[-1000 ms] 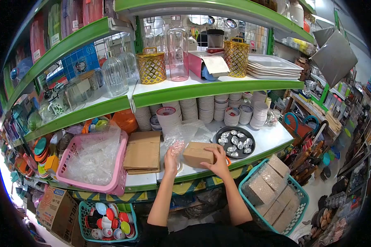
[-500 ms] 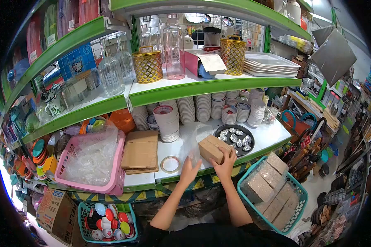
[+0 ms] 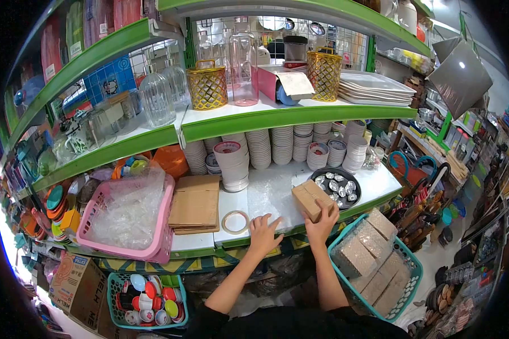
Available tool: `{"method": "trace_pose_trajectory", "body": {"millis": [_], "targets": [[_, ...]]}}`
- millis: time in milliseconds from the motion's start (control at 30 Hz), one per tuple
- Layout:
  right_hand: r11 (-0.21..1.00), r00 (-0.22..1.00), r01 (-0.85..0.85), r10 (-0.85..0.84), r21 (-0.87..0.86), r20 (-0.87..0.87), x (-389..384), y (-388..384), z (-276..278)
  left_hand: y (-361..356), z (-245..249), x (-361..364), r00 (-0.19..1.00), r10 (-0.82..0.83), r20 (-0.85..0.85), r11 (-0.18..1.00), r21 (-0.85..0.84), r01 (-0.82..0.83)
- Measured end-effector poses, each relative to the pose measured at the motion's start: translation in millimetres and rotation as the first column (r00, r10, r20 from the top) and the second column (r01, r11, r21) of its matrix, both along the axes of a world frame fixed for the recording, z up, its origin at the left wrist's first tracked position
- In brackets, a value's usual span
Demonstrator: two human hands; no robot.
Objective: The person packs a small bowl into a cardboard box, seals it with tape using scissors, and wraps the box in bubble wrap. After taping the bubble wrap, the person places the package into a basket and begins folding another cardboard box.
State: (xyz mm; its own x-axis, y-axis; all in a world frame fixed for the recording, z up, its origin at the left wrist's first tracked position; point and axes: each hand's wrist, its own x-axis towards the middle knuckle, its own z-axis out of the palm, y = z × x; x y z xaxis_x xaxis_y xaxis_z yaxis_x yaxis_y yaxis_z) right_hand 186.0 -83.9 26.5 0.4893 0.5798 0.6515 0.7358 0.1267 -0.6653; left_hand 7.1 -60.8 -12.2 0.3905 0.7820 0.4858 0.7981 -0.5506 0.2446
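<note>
My right hand [image 3: 322, 220] grips the near right end of a small brown cardboard box [image 3: 311, 198], tilted at the front of the white shelf. Beneath and to the left of the box, a sheet of clear bubble wrap [image 3: 270, 195] lies flat on the shelf. My left hand [image 3: 264, 233] rests at the near edge of that sheet, fingers spread. Just left of it is a roll of tape [image 3: 235, 222]. Behind the box sits a round black tray [image 3: 350, 202] with several shiny silver pieces, partly hidden by the box.
Flattened cardboard [image 3: 195, 206] and a pink basket [image 3: 165, 226] of clear plastic wrap stand on the left. A teal basket [image 3: 414, 279] at lower right holds several wrapped boxes. Another teal basket [image 3: 114, 316] holds colourful lids. Stacked white bowls [image 3: 259, 150] line the back, under a green-edged shelf [image 3: 294, 120].
The box has moved right with my right hand. The bubble wrap, raised before beside my left hand, now lies flat. My left hand's fingers have spread over its near edge.
</note>
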Motion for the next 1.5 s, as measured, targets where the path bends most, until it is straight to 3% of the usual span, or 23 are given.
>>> {"method": "trace_pose_trajectory", "body": {"millis": [67,200,300,367,533,600,700,833,933,1067,1133,1200,1333,1500], "targets": [[1.0,1.0,0.003,-0.003,0.028,-0.007,0,0,4,-1,-2,0,0.996,0.011,-0.083,0.995,0.104,-0.003],[0.994,1.0,0.018,-0.016,0.108,-0.013,0,1,17,-6,-4,0,0.997,-0.002,-0.078,0.998,0.064,0.007],[0.985,1.0,-0.011,0.011,0.171,-0.003,1,2,26,-4,-6,-1,0.985,-0.004,-0.171,0.995,0.097,0.02],[0.978,0.999,-0.033,0.032,0.204,0.01,2,3,29,-9,-1,-2,0.994,-0.058,-0.093,0.998,-0.018,0.056],[0.888,0.909,-0.377,0.409,0.263,-0.076,-5,16,23,-9,0,-8,0.97,-0.098,-0.224,0.993,0.043,0.111],[0.877,0.901,-0.401,0.43,0.265,-0.059,-9,21,21,-9,-3,-8,0.966,-0.13,-0.225,0.986,0.076,0.15],[0.765,0.745,-0.634,0.644,0.116,-0.175,-13,31,14,-14,-5,-12,0.955,-0.185,-0.233,0.983,-0.041,0.181],[0.634,0.619,-0.773,0.75,-0.011,-0.235,-13,35,8,-17,6,-16,0.943,-0.258,-0.209,0.966,-0.073,0.248],[0.586,0.573,-0.809,0.771,-0.044,-0.278,-8,46,-9,-24,12,-21,0.945,-0.256,-0.205,0.966,-0.074,0.246],[0.619,0.602,-0.785,0.755,-0.018,-0.26,1,54,-21,-23,5,-27,0.94,-0.252,-0.232,0.967,-0.09,0.237],[0.658,0.667,-0.743,0.742,-0.121,-0.068,6,59,-19,-20,4,-30,0.925,-0.267,-0.269,0.963,-0.104,0.248],[0.642,0.656,-0.754,0.746,-0.135,-0.115,11,60,-18,-19,2,-32,0.885,-0.368,-0.285,0.925,-0.018,0.379],[0.562,0.564,-0.821,0.775,-0.096,-0.284,11,64,-18,-22,7,-33,0.875,-0.366,-0.318,0.929,-0.072,0.363],[0.602,0.613,-0.79,0.769,-0.116,-0.182,14,66,-20,-20,11,-32,0.869,-0.383,-0.313,0.918,-0.022,0.396]]}}
